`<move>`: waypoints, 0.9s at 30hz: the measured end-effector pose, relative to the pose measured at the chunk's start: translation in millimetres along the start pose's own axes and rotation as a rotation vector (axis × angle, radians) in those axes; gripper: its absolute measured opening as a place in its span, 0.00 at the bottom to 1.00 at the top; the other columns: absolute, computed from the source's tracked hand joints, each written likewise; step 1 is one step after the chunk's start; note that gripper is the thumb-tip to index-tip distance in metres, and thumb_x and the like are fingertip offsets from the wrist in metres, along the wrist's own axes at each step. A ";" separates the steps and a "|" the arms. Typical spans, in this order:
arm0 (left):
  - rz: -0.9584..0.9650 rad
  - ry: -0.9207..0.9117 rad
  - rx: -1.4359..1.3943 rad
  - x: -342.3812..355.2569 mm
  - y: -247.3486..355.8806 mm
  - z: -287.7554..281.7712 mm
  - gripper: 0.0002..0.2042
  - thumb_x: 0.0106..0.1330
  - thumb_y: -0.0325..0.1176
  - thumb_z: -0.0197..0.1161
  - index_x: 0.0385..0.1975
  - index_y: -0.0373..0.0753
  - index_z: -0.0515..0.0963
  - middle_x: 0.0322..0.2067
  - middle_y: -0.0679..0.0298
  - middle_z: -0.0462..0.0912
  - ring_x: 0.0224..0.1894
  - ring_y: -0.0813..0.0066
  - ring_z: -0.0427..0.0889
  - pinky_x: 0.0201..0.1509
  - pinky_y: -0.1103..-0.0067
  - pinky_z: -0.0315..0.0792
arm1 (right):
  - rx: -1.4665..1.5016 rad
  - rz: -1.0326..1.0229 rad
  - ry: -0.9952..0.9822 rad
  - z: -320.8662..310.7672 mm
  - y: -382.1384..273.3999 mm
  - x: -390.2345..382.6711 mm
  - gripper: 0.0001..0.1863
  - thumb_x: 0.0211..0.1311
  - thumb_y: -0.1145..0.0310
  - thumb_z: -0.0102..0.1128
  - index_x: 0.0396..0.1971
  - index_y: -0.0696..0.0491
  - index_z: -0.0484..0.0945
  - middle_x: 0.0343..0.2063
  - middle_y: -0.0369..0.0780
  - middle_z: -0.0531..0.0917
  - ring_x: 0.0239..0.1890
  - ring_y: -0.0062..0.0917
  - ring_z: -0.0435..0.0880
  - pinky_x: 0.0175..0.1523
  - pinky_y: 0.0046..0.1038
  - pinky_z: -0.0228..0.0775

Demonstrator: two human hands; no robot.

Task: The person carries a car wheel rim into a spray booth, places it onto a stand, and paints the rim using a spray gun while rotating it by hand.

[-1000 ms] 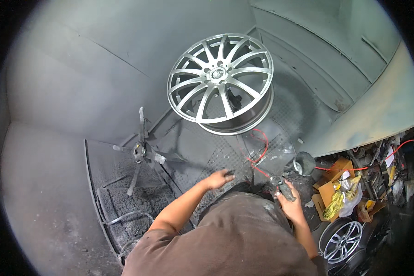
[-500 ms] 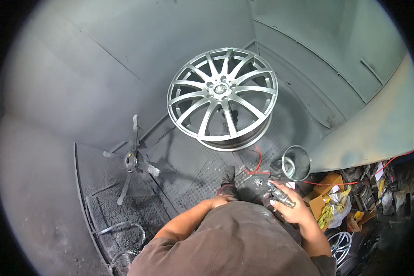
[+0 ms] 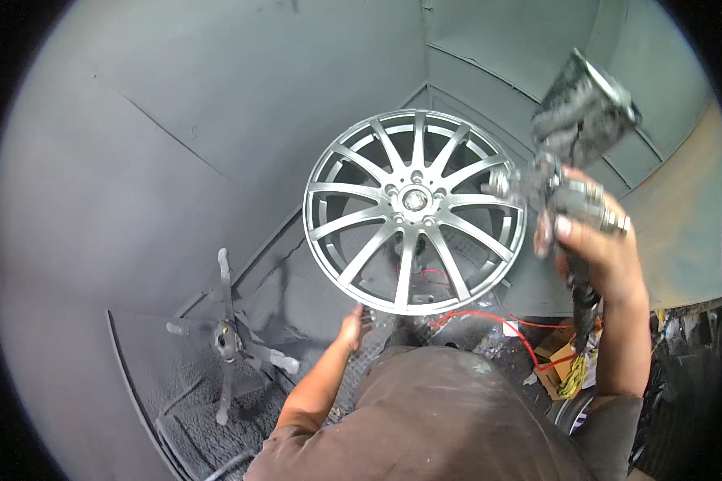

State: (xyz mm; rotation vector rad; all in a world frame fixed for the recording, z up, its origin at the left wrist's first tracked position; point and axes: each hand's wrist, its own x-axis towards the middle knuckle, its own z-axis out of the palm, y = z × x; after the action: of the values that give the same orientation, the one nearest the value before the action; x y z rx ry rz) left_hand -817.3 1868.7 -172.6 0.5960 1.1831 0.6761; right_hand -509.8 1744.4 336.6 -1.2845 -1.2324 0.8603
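A silver multi-spoke alloy wheel sits face up in front of me, raised above the floor on a support that is mostly hidden. My right hand is closed round the grip of a spray gun and holds it up at the wheel's right side. A paint-smeared cup tops the gun, whose nozzle points left over the wheel. At the near left edge of the wheel is my left hand, its fingers stretched out toward the rim; whether they touch it I cannot tell.
Left of me stands a paint-crusted stand with several arms. Grey panels enclose the far and left sides. A red hose runs near my right side. Cardboard boxes and clutter lie at the lower right.
My right hand has lifted the spray gun from beside my body to above the wheel's right side. My left hand has moved from my waist to the near rim. The view has shifted.
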 end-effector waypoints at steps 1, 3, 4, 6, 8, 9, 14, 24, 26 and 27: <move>0.043 0.000 -0.067 13.2 18.2 -2.1 0.25 0.72 0.51 0.49 0.55 0.34 0.72 0.49 0.56 0.78 0.50 0.61 0.76 0.57 0.63 0.70 | -0.004 -0.015 0.018 7.2 -5.8 19.3 0.36 0.55 0.66 0.69 0.61 0.64 0.65 0.31 0.39 0.83 0.29 0.23 0.83 0.23 0.20 0.71; 0.111 0.006 -0.225 39.2 42.4 -12.6 0.22 0.71 0.46 0.51 0.53 0.34 0.74 0.48 0.58 0.80 0.50 0.63 0.77 0.56 0.62 0.70 | 0.003 -0.123 0.011 19.9 -5.7 59.5 0.27 0.59 0.65 0.67 0.55 0.60 0.72 0.28 0.38 0.82 0.27 0.19 0.82 0.20 0.17 0.67; 0.127 -0.002 -0.258 48.7 55.3 -14.4 0.20 0.71 0.44 0.52 0.51 0.33 0.76 0.46 0.58 0.80 0.50 0.63 0.78 0.55 0.63 0.72 | -0.043 -0.071 0.030 28.1 -14.8 74.3 0.20 0.60 0.65 0.66 0.49 0.59 0.75 0.27 0.38 0.82 0.26 0.18 0.81 0.20 0.17 0.66; 0.173 0.012 -0.296 64.9 83.0 -16.5 0.18 0.71 0.42 0.53 0.49 0.32 0.77 0.43 0.57 0.82 0.46 0.63 0.81 0.51 0.66 0.74 | -0.093 0.017 0.027 37.5 -24.7 104.0 0.12 0.61 0.64 0.65 0.37 0.56 0.78 0.25 0.37 0.82 0.24 0.16 0.81 0.19 0.16 0.64; 0.138 0.024 -0.357 77.8 108.0 -18.7 0.18 0.71 0.42 0.53 0.48 0.32 0.77 0.42 0.57 0.82 0.44 0.63 0.82 0.49 0.67 0.75 | -0.086 0.017 0.039 48.2 -26.7 126.2 0.10 0.62 0.63 0.65 0.29 0.54 0.78 0.24 0.35 0.82 0.22 0.15 0.79 0.18 0.16 0.63; 0.139 0.005 -0.374 90.1 114.1 -25.7 0.18 0.72 0.42 0.53 0.48 0.32 0.77 0.41 0.58 0.82 0.43 0.64 0.82 0.48 0.68 0.75 | -0.087 0.019 0.036 50.9 -26.5 136.1 0.10 0.62 0.63 0.65 0.29 0.54 0.78 0.24 0.35 0.82 0.22 0.15 0.79 0.18 0.16 0.63; 0.095 -0.078 -0.403 94.9 127.7 -26.2 0.19 0.72 0.43 0.52 0.48 0.33 0.78 0.40 0.60 0.83 0.43 0.67 0.82 0.46 0.69 0.76 | -0.168 0.132 -0.041 57.4 -15.3 159.6 0.11 0.63 0.62 0.65 0.34 0.53 0.77 0.22 0.33 0.79 0.21 0.16 0.78 0.18 0.16 0.64; 0.095 0.073 -0.233 57.4 114.1 -11.5 0.22 0.71 0.46 0.53 0.49 0.32 0.77 0.44 0.56 0.83 0.48 0.64 0.80 0.53 0.68 0.72 | -0.207 0.193 -0.057 60.3 -16.7 141.3 0.25 0.60 0.59 0.66 0.55 0.54 0.75 0.23 0.32 0.80 0.25 0.17 0.79 0.20 0.18 0.62; 0.058 0.084 -0.263 44.6 115.9 -3.3 0.20 0.71 0.44 0.54 0.49 0.31 0.77 0.44 0.56 0.83 0.48 0.65 0.79 0.55 0.68 0.71 | -0.215 0.188 -0.109 61.4 -14.4 148.3 0.25 0.60 0.59 0.66 0.55 0.54 0.75 0.23 0.32 0.80 0.24 0.16 0.79 0.19 0.18 0.62; 0.057 0.091 -0.263 42.4 111.9 -1.0 0.20 0.71 0.44 0.54 0.49 0.31 0.77 0.44 0.56 0.83 0.48 0.65 0.79 0.55 0.68 0.71 | -0.225 0.178 -0.154 61.7 -13.2 152.9 0.25 0.60 0.59 0.66 0.54 0.54 0.76 0.23 0.32 0.79 0.23 0.16 0.78 0.19 0.17 0.62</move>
State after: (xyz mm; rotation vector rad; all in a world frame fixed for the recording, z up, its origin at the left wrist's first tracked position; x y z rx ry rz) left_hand -826.5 1974.6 -117.6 0.3820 1.1407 0.8991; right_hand -542.0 1903.5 368.7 -1.5495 -1.3812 0.9846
